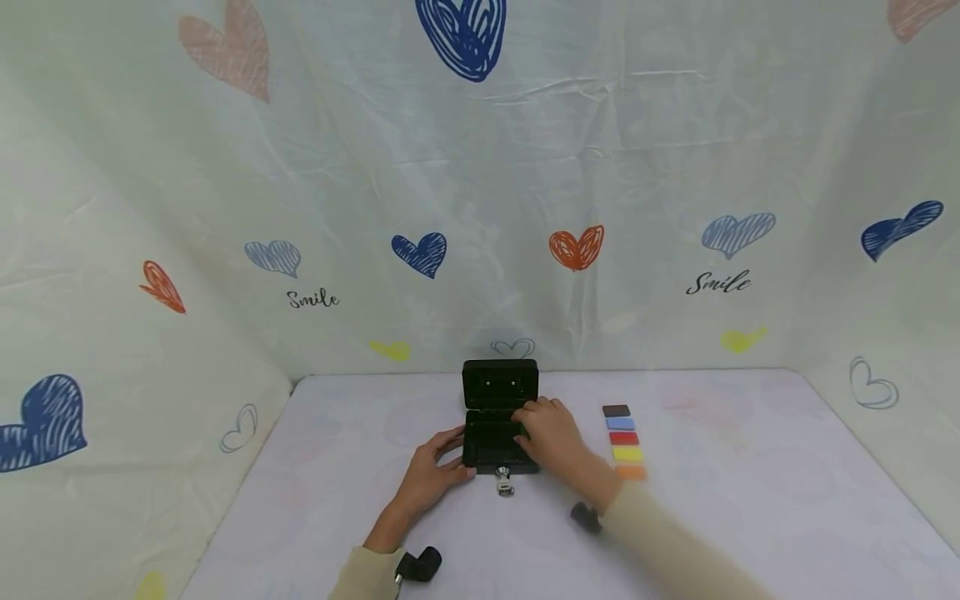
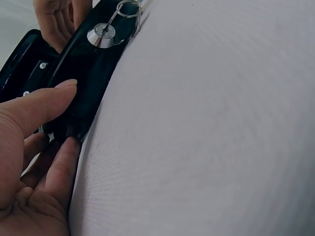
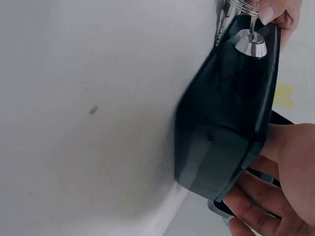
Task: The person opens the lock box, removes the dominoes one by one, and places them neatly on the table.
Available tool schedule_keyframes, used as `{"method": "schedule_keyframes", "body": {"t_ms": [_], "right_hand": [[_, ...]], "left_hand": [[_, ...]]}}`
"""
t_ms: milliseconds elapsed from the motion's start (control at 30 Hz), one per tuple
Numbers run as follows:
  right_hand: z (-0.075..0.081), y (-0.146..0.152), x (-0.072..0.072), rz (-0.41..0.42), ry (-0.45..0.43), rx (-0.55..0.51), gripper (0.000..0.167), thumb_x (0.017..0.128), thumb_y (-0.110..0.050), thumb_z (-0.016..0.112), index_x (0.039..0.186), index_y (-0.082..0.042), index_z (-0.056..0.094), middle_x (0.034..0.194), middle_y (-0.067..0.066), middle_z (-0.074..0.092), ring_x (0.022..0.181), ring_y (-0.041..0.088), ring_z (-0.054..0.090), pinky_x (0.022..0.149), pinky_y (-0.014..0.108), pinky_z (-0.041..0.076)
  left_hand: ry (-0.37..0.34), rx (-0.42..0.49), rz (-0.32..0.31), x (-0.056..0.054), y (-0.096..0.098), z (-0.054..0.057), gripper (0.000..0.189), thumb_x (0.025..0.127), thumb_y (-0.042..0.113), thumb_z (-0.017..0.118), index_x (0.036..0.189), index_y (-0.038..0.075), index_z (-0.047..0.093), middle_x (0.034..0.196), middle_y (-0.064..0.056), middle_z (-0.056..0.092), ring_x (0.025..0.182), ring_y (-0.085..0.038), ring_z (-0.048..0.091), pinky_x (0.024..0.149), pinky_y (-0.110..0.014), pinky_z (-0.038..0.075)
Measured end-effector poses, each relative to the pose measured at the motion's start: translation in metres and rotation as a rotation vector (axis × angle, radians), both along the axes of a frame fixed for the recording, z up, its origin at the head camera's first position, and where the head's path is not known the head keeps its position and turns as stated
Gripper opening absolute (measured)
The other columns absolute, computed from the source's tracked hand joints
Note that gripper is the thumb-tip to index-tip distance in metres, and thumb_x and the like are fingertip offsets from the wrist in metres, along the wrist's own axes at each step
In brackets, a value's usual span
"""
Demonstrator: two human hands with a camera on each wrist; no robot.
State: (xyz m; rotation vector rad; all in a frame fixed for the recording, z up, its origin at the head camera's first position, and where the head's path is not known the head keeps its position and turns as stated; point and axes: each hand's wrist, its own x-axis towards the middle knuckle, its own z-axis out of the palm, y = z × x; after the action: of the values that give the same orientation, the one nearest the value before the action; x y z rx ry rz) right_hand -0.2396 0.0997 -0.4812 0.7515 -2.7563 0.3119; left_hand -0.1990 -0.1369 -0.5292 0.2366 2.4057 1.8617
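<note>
A small black cash box (image 1: 495, 444) stands on the table with its lid (image 1: 500, 383) raised at the back. In its front lock sits a key (image 1: 505, 482) on a metal ring, which also shows in both wrist views. My left hand (image 1: 433, 475) grips the box at its left side, thumb at the front face (image 2: 49, 105) and fingers low along the side. At the right rear of the box is my right hand (image 1: 553, 433). Its thumb reaches over the rim into the box, while the other fingers (image 3: 251, 206) curl at the back corner.
Right of the box lies a column of small flat blocks: dark brown (image 1: 616, 411), blue (image 1: 620, 423), red (image 1: 623, 438), yellow (image 1: 627, 454) and orange (image 1: 631, 472). The white table (image 1: 322, 467) meets a heart-printed cloth (image 1: 480, 308) behind the lid.
</note>
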Motion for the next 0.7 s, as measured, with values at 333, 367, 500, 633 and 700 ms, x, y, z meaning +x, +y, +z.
{"method": "schedule_keyframes", "body": {"t_ms": [333, 367, 500, 633, 700], "right_hand": [[-0.0056, -0.0063, -0.0011, -0.028, 0.024, 0.074, 0.02, 0.084, -0.019, 0.091, 0.097, -0.008, 0.081, 0.093, 0.006, 0.079, 0.09, 0.024, 0.062, 0.085, 0.04, 0.055], [-0.0067, -0.0068, -0.0017, -0.029, 0.029, 0.084, 0.019, 0.084, -0.019, 0.091, 0.096, -0.009, 0.081, 0.091, 0.005, 0.079, 0.089, 0.024, 0.062, 0.086, 0.04, 0.055], [-0.0084, -0.0086, -0.0032, -0.023, 0.018, 0.1, 0.017, 0.084, -0.018, 0.091, 0.095, -0.008, 0.082, 0.09, 0.005, 0.079, 0.089, 0.025, 0.062, 0.089, 0.042, 0.055], [-0.0081, -0.0093, -0.0041, 0.003, -0.035, 0.047, 0.018, 0.085, -0.016, 0.09, 0.099, -0.008, 0.082, 0.096, 0.006, 0.08, 0.091, 0.025, 0.063, 0.089, 0.043, 0.055], [-0.0081, -0.0088, -0.0042, 0.031, -0.069, -0.002, 0.019, 0.084, -0.014, 0.09, 0.101, -0.009, 0.082, 0.099, 0.006, 0.079, 0.092, 0.025, 0.064, 0.089, 0.043, 0.057]], "left_hand": [[-0.008, 0.043, -0.012, -0.0007, -0.0012, -0.004, 0.072, 0.088, -0.005, 0.08, 0.153, -0.003, 0.049, 0.154, -0.026, 0.051, 0.145, -0.044, 0.049, 0.109, -0.033, 0.055], [-0.007, 0.044, -0.012, -0.0009, -0.0012, -0.0043, 0.072, 0.088, -0.005, 0.08, 0.153, -0.003, 0.049, 0.154, -0.026, 0.051, 0.145, -0.044, 0.049, 0.109, -0.033, 0.055], [0.003, 0.044, -0.011, -0.0013, -0.0016, -0.0052, 0.072, 0.088, -0.005, 0.08, 0.153, -0.003, 0.05, 0.153, -0.026, 0.051, 0.144, -0.044, 0.049, 0.11, -0.033, 0.055], [0.012, 0.043, -0.013, -0.0012, -0.0018, -0.0044, 0.071, 0.088, -0.004, 0.08, 0.152, -0.004, 0.05, 0.153, -0.026, 0.052, 0.145, -0.044, 0.048, 0.11, -0.032, 0.054], [0.017, 0.044, -0.016, -0.0011, -0.0015, -0.0039, 0.071, 0.088, -0.005, 0.08, 0.152, -0.004, 0.05, 0.153, -0.027, 0.052, 0.145, -0.044, 0.048, 0.11, -0.032, 0.054]]}}
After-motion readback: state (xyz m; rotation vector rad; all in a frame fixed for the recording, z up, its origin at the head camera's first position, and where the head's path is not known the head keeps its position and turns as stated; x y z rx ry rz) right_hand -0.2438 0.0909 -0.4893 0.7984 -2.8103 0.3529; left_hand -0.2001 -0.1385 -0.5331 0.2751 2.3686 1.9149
